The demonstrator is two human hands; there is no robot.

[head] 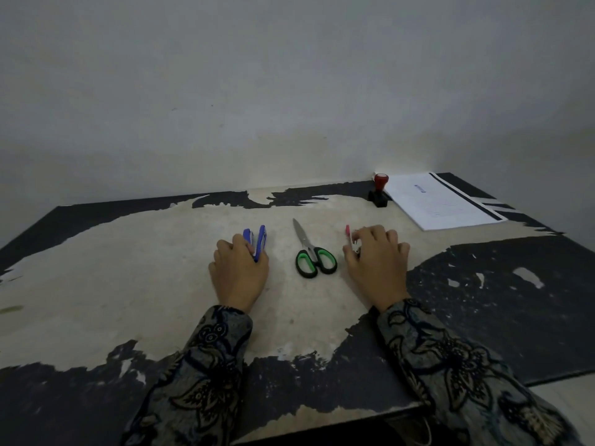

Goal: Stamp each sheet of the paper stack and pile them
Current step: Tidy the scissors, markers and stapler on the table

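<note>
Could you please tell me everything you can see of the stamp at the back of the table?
The stamp stands upright near the table's far right edge, close to the wall. It has a rounded red knob on top, a short neck and a black, blocky base, all plastic by the look of it. It sits just left of the paper stack, right against or touching its corner; which cannot be told. Neither hand touches it.

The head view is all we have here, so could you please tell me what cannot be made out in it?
- Paper stack: print too small and blurred to read; sheet count not countable.
- Stamp: its face sits down on the table, so the design is hidden.
- Pen: lower part hidden by the right hand.
- Stapler: rear covered by the left hand.
</note>
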